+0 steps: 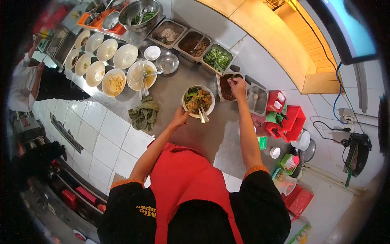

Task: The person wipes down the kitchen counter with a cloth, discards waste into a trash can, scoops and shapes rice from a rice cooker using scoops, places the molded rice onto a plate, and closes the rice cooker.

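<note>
A white bowl [209,93] of noodles with green leaves stands on the steel counter [170,91], two utensil handles sticking out over its near rim. My left hand [179,116] is at the bowl's lower left edge, fingers curled and closed; whether they pinch the rim is too small to tell. My right hand [237,87] reaches over a steel tray of dark brown food [226,92], its fingertips pinched together. What they hold, if anything, cannot be made out. A crumpled green cloth [144,113] lies left of my left hand.
Several white bowls [125,56] line the counter's left part. Steel trays of chopped greens [217,58] and brown topping [195,44] stand along the wall. Red bins [294,123] are at the right. Another person [32,81] stands at the far left.
</note>
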Demonstrator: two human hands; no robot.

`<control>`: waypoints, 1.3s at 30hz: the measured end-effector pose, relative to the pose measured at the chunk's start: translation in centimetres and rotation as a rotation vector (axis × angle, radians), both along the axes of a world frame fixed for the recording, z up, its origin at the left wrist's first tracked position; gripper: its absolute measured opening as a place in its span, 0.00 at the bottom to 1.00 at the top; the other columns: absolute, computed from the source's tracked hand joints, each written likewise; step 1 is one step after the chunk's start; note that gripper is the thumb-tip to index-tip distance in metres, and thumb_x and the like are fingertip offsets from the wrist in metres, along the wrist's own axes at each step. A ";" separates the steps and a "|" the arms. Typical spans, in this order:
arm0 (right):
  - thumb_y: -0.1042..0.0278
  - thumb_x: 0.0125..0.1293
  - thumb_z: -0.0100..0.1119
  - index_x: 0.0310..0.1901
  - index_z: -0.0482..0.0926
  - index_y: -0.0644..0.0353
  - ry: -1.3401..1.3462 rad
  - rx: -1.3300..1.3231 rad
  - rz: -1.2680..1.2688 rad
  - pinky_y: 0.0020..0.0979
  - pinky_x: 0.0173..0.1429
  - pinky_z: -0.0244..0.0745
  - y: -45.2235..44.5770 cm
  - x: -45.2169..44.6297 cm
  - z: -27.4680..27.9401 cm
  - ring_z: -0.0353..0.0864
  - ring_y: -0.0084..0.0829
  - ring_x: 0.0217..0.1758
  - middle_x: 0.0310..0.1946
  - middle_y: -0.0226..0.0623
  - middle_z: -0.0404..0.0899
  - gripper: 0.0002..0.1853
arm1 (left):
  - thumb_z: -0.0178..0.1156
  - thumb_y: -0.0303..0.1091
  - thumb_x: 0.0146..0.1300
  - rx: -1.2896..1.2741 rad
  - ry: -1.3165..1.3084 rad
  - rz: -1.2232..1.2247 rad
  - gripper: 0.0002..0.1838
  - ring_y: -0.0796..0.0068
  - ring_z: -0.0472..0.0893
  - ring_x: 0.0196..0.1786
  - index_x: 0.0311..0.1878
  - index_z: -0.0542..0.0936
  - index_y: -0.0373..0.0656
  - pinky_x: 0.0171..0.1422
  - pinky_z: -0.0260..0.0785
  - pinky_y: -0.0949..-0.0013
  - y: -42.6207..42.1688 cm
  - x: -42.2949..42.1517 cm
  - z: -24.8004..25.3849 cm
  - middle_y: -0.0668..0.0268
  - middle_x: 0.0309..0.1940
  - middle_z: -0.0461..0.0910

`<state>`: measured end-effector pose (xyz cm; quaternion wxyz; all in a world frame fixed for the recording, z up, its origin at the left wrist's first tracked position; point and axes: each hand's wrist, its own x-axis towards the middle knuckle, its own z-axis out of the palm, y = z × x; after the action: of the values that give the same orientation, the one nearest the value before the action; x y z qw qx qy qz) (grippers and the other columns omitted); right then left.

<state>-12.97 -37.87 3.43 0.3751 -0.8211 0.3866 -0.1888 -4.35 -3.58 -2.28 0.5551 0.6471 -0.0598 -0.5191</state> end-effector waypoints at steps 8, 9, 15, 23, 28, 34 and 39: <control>0.63 0.57 0.67 0.27 0.83 0.64 0.170 -0.261 0.121 0.40 0.30 0.71 3.1 -1.9 -0.8 0.79 0.45 0.23 0.20 0.49 0.78 0.12 | 0.54 0.31 0.67 -0.038 -0.010 0.005 0.18 0.80 0.69 0.20 0.56 0.61 0.39 0.19 0.71 0.70 0.1 0.3 -0.3 0.68 0.24 0.70; 0.62 0.58 0.67 0.26 0.83 0.66 0.150 -0.263 0.096 0.36 0.29 0.74 3.0 -1.8 -0.7 0.80 0.38 0.21 0.20 0.47 0.80 0.14 | 0.54 0.31 0.67 -0.039 -0.015 -0.004 0.18 0.80 0.69 0.20 0.56 0.61 0.39 0.19 0.71 0.70 0.1 0.3 -0.1 0.68 0.24 0.70; 0.66 0.63 0.64 0.30 0.83 0.69 0.053 0.274 -0.074 0.28 0.26 0.75 2.4 -2.1 0.4 0.81 0.25 0.20 0.22 0.40 0.83 0.12 | 0.54 0.29 0.65 -0.104 0.006 0.087 0.15 0.80 0.69 0.19 0.52 0.63 0.40 0.18 0.69 0.71 -0.1 0.4 0.1 0.68 0.22 0.70; 0.63 0.66 0.63 0.37 0.81 0.71 -0.390 0.552 -0.273 0.25 0.34 0.79 2.9 -4.2 3.2 0.83 0.26 0.31 0.31 0.40 0.84 0.15 | 0.54 0.32 0.67 -0.088 -0.021 0.099 0.14 0.80 0.71 0.20 0.52 0.64 0.41 0.19 0.68 0.73 0.6 0.6 2.6 0.68 0.24 0.72; 0.69 0.68 0.59 0.40 0.80 0.73 -0.530 0.589 -0.321 0.25 0.37 0.81 7.6 -2.3 5.9 0.84 0.27 0.34 0.33 0.41 0.83 0.12 | 0.55 0.33 0.68 -0.139 -0.045 0.131 0.14 0.81 0.70 0.20 0.52 0.65 0.42 0.19 0.66 0.74 0.9 1.1 2.7 0.69 0.23 0.71; 0.78 0.66 0.58 0.39 0.81 0.72 -0.645 0.167 0.041 0.28 0.41 0.81 16.7 1.2 8.8 0.85 0.29 0.36 0.39 0.43 0.84 0.05 | 0.55 0.33 0.68 -0.164 -0.017 0.167 0.13 0.82 0.68 0.19 0.51 0.65 0.42 0.18 0.65 0.74 0.3 1.6 4.1 0.70 0.22 0.70; 0.82 0.63 0.60 0.42 0.82 0.69 -0.576 -0.225 0.199 0.29 0.42 0.80 17.9 2.2 10.9 0.84 0.30 0.40 0.40 0.42 0.83 0.07 | 0.54 0.32 0.68 -0.157 -0.057 0.158 0.12 0.82 0.68 0.19 0.50 0.65 0.43 0.19 0.64 0.74 0.7 2.5 6.6 0.70 0.23 0.71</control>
<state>-10.81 -19.95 14.37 0.3925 -0.8040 0.1590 -0.4174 -1.87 -2.90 4.37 0.6414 0.6189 -0.0649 -0.4486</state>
